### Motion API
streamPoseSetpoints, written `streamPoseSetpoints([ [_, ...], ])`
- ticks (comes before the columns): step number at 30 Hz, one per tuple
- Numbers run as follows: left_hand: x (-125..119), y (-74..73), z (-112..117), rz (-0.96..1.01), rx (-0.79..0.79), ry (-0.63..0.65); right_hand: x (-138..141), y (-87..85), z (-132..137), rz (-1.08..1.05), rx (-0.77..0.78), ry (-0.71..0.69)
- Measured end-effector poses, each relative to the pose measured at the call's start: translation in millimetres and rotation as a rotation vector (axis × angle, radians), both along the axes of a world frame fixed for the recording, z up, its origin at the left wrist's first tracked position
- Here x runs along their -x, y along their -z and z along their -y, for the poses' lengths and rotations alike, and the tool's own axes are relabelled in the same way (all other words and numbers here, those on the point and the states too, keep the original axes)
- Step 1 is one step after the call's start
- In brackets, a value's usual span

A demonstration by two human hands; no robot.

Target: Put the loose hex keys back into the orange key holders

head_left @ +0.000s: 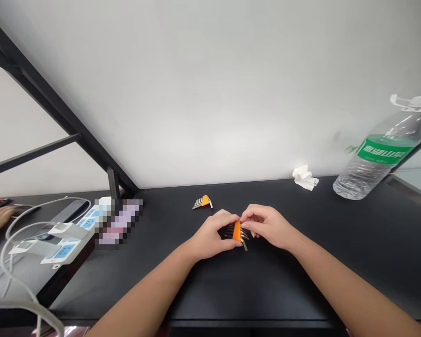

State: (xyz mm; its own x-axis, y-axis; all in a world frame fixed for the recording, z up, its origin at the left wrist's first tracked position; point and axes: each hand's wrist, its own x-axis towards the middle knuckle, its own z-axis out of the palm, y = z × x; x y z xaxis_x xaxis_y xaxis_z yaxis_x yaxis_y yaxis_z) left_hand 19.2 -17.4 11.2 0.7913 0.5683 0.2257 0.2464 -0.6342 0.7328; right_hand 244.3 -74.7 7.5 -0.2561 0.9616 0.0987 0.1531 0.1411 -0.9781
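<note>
we've got our left hand [212,236] clamped on the orange hex key holder [237,231], right before us; our right hand [268,224] is up against its keys [245,245], though we can't tell if it pinches one; beyond, we spot a second key set [205,201] lying on the black table [259,290], a crumpled tissue [304,178] to its right
</note>
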Motion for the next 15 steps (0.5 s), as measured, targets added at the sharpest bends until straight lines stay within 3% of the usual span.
streamPoseSetpoints([
  [3, -1.2, -0.9, 2.4, 0.066, -0.007, 0.044, 4.7, 9.5, -5.4, -0.227, 0.236, -0.033],
  [6, -2.3, -1.2, 4.3, 0.032, -0.011, 0.043, 7.0, 18.5, -10.1, -0.217, 0.340, -0.081],
  [8, -2.3, 0.1, 3.9, -0.010, -0.020, -0.007, 6.2, 21.2, -11.5, -0.122, 0.325, -0.056],
  [12, 0.6, 6.0, -1.5, -0.065, -0.069, -0.131, 1.8, 20.4, -9.4, 0.194, 0.103, 0.098],
  [15, 3.7, 10.0, -5.5, -0.075, -0.081, -0.178, 1.5, 19.3, -5.8, 0.220, 0.098, 0.043],
])
